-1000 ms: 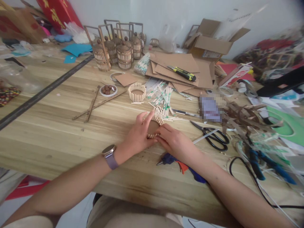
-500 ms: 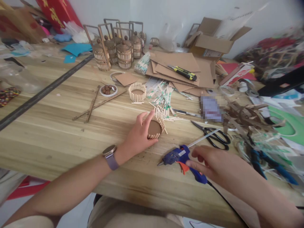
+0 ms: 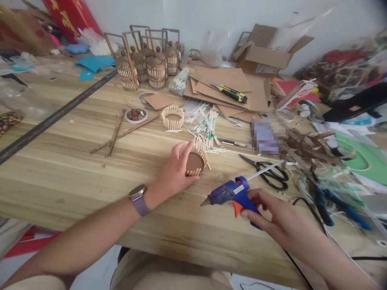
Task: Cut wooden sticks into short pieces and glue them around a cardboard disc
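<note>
My left hand [image 3: 171, 175] is closed around the near-left side of a small round basket [image 3: 195, 162], a brown disc ringed with short upright sticks. The fingers cover part of its rim. In my right hand [image 3: 279, 211] is a blue hot glue gun [image 3: 226, 192] with an orange trigger, its nozzle pointing left and a clear glue stick out of the back. The gun is to the right of the basket, apart from it. A second stick-walled basket [image 3: 173, 117] stands farther back, and loose wooden sticks [image 3: 208, 141] lie just behind the held one.
Black-handled scissors [image 3: 272, 175] and blue-handled pliers [image 3: 341, 205] lie to the right. Behind are cardboard sheets [image 3: 217, 80] with a yellow-black utility knife [image 3: 231, 93], several lidded lantern-like baskets [image 3: 156, 72] and a bowl of brown balls [image 3: 136, 115]. A black cord [image 3: 298, 268] trails below.
My right hand has taken hold of the glue gun and lifted it slightly off the table. The left hand stays at the basket; the whole view has shifted a little.
</note>
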The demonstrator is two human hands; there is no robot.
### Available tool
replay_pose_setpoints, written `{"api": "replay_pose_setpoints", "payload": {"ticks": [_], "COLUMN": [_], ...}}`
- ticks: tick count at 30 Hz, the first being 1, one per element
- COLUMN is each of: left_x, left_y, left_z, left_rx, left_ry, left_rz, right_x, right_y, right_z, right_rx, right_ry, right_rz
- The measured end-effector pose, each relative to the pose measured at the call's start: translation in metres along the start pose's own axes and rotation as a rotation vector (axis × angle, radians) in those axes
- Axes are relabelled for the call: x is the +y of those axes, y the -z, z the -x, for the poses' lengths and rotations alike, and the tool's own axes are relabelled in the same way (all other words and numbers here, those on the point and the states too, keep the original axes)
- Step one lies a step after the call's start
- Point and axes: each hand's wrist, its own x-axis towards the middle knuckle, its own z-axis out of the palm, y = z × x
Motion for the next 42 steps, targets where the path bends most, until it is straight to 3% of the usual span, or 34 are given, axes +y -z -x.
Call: {"api": "replay_pose_setpoints", "payload": {"ticks": [5, 7, 15, 18, 28, 42], "left_x": [0.001, 0.002, 0.003, 0.002, 0.002, 0.003], "left_y": [0.001, 0.001, 0.003, 0.003, 0.002, 0.003], "left_z": [0.0, 0.0, -0.001, -0.001, 0.0, -0.001], "left_rx": [-0.015, -0.012, 0.0, -0.007, -0.001, 0.001], "left_ry": [0.013, 0.013, -0.045, -0.04, -0.012, -0.025], "left_rz": [0.015, 0.01, -0.024, -0.026, -0.027, -0.032], "right_x": [0.001, 0.004, 0.014, 0.019, 0.02, 0.005], "right_y": [0.002, -0.001, -0.023, -0.026, -0.03, -0.033], "right_z": [-0.007, -0.017, -0.055, -0.056, -0.051, -0.05], "right_rx": [0.324, 0.375, 0.133, 0.088, 0.084, 0.123], "right_ry": [-0.017, -0.03, -0.143, -0.06, 0.123, 0.091], "right_rz": [-0.157, -0.215, -0.534, -0.521, -0.231, -0.171]}}
